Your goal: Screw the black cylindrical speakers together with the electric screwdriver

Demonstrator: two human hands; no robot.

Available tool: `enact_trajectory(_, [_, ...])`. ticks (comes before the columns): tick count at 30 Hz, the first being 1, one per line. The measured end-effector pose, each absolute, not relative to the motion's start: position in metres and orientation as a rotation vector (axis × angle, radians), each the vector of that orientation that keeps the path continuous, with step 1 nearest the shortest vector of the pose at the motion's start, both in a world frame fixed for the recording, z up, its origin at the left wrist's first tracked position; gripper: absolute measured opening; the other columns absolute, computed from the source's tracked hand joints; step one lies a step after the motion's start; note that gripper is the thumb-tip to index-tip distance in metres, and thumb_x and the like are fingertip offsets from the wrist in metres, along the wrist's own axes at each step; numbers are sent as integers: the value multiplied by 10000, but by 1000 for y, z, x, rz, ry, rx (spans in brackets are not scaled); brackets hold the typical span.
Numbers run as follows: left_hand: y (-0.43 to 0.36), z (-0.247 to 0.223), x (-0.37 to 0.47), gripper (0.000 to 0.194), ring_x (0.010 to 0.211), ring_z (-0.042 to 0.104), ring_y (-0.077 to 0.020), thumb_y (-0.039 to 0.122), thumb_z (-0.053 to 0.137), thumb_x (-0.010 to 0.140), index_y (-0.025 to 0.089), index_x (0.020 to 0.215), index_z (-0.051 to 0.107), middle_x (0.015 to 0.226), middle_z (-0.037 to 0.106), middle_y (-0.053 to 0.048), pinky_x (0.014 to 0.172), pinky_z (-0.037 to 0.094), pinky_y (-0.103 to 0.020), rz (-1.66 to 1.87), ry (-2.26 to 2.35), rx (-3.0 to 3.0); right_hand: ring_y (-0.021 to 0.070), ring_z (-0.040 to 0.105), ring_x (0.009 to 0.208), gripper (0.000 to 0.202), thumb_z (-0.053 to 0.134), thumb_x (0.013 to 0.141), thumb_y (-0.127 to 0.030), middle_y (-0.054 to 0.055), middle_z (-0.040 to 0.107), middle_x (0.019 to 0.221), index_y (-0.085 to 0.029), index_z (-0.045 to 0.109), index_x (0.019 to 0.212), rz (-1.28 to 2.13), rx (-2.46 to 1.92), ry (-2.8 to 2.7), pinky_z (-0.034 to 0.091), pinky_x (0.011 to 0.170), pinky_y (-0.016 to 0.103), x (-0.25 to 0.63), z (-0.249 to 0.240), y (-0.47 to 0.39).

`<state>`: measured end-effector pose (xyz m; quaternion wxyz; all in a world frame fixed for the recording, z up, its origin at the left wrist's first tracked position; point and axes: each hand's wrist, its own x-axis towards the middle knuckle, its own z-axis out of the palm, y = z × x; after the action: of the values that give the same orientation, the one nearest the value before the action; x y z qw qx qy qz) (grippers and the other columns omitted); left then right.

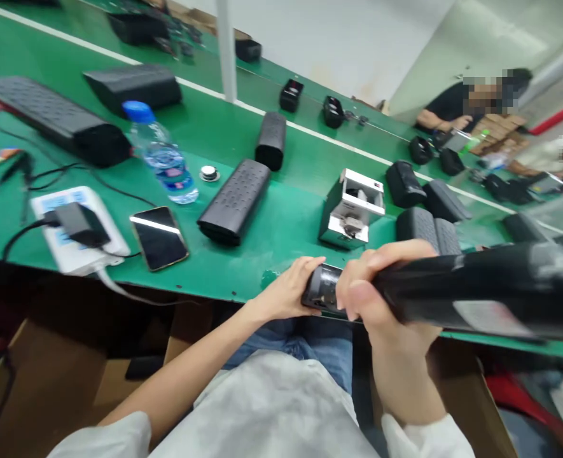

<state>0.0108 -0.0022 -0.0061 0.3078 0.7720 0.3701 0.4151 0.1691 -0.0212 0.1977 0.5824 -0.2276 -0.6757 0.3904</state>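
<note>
Near the front edge of the green table, my left hand (293, 289) is closed around the end of a black plastic housing (323, 287), whose open face shows some inner parts. My right hand (386, 292) grips a thick black cylindrical tool (481, 289), which looks like an electric screwdriver, with a pale label on its side. The tool extends toward the right edge and is blurred. My right fingers cover its tip and the far end of the housing. Just beyond the hands stands a white-and-black metal bracket-like fixture (352, 210).
Black speaker-like cases (236, 200) lie around the table (281, 222). To the left are a water bottle (164, 159), a phone (159, 238) and a white power strip (78, 229) with cables. A pole (226, 51) rises behind. Co-workers (457, 105) sit at the far right.
</note>
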Motion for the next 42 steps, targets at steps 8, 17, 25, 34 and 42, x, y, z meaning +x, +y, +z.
enact_trajectory(8, [-2,1,1,1449,1661,463,-500,363,1035,841,375,1850,-5,1773,385,-241,1319,488,-746,1008,922,2136,109,392,408,317,1031,858,-236,-104,491,569,-290,721,895,402,-347,-1165,285,361,336,196,264,70])
enact_trajectory(17, [-2,1,2,1462,1660,480,-491,319,1029,837,391,1847,-26,1772,406,-233,1313,494,-745,981,976,2103,154,232,628,859,704,676,-1152,-124,428,619,-391,482,1006,380,-777,-1369,397,573,394,220,210,193])
enact_trajectory(25, [-1,3,2,1417,1646,496,-476,352,1007,864,362,1852,-10,1757,421,-235,1317,505,-706,979,967,2098,157,264,669,872,652,696,-1158,-104,447,657,-389,474,1067,367,-784,-1378,378,553,387,228,202,208])
enact_trajectory(34, [0,1,2,1382,1628,496,-469,424,972,903,316,1860,-18,1759,420,-248,1322,492,-713,1000,943,2124,95,258,477,635,980,814,-800,-160,402,588,-335,585,990,517,-615,-1383,338,388,357,217,202,173])
enact_trajectory(42, [1,0,2,1405,1609,514,-470,468,993,875,329,1867,8,1779,407,-233,1320,501,-704,1030,926,2127,120,407,519,523,908,1026,-378,-33,300,701,-303,499,709,596,-683,-1484,436,472,328,241,270,40])
